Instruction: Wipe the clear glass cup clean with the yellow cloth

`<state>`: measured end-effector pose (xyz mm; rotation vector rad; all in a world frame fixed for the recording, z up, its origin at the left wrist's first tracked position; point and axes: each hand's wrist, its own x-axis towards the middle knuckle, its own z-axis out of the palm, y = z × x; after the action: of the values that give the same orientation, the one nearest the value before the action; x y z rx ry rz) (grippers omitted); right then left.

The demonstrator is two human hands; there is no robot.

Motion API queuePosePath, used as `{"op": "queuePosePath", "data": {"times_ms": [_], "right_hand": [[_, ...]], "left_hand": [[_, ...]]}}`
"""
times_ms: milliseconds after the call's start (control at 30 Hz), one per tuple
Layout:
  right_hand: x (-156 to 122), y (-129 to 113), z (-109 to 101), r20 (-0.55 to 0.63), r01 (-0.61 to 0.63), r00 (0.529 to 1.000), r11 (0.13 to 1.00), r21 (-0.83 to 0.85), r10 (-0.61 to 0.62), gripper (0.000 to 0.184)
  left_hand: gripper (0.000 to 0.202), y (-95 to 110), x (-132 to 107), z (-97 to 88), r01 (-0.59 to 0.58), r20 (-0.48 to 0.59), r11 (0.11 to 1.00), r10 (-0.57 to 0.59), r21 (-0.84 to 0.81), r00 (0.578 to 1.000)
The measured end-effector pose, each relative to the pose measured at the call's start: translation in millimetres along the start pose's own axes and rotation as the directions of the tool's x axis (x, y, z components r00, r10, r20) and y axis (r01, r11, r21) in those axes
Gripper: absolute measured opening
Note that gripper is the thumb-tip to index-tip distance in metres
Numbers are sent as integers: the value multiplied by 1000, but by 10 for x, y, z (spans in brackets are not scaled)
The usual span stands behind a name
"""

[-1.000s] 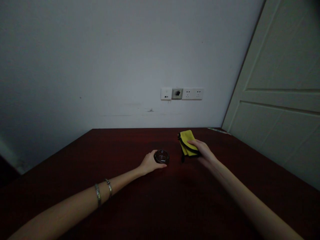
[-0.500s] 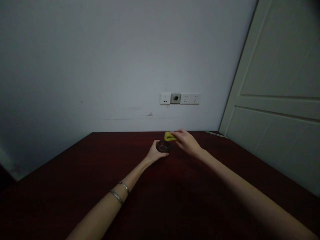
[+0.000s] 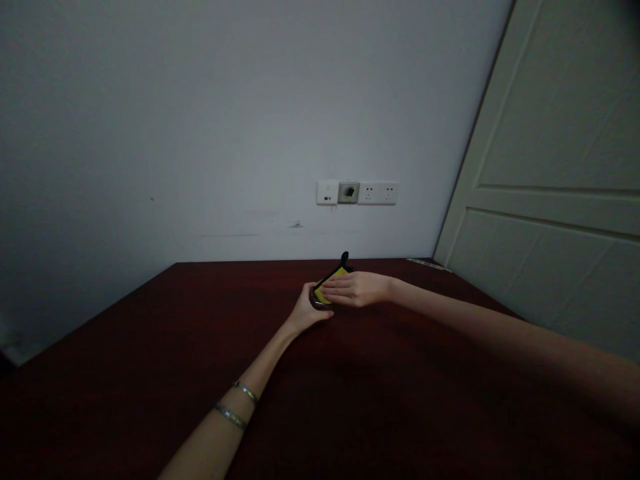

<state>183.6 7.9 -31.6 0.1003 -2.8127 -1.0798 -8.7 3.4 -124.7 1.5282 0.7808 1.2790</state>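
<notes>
A dark glass ashtray [image 3: 315, 299] stands on the table, mostly covered, with my left hand [image 3: 306, 311] gripping its near side. A folded yellow microfibre cloth [image 3: 331, 283] with black edging lies over the ashtray, and a black corner of it sticks up at the far side. My right hand [image 3: 356, 289] comes in from the right, its fingers flat on the cloth and pressing it against the ashtray. Both hands nearly meet there.
The dark red wooden table [image 3: 400, 380] ends against a white wall carrying a row of wall sockets [image 3: 358, 193]. A pale panelled door [image 3: 545, 147] stands at the right. A thin pale strip [image 3: 427, 264] lies at the far table edge.
My right hand has swung left and brought the cloth from beside the ashtray onto it. My left hand stays on the ashtray.
</notes>
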Motion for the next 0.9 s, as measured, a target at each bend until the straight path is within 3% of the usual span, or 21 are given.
{"op": "queuePosePath", "data": {"times_ms": [133, 367, 700, 833, 900], "right_hand": [[29, 18, 54, 43, 107, 993, 993, 56, -109, 32], [39, 66, 94, 130, 30, 991, 993, 116, -45, 34], [71, -140, -140, 259, -316, 927, 938, 142, 272, 36], [234, -255, -265, 314, -438, 875, 879, 186, 369, 36], [332, -291, -326, 377, -525, 822, 825, 212, 426, 39]], "left_hand": [[72, -12, -34, 1, -52, 69, 993, 44, 106, 997], [73, 21, -39, -40, -90, 54, 976, 81, 198, 995], [70, 109, -68, -26, -140, 5, 956, 144, 257, 990], [70, 132, -68, -28, -148, -50, 943, 170, 297, 984], [70, 144, -68, -32, -157, -58, 940, 183, 302, 981]]}}
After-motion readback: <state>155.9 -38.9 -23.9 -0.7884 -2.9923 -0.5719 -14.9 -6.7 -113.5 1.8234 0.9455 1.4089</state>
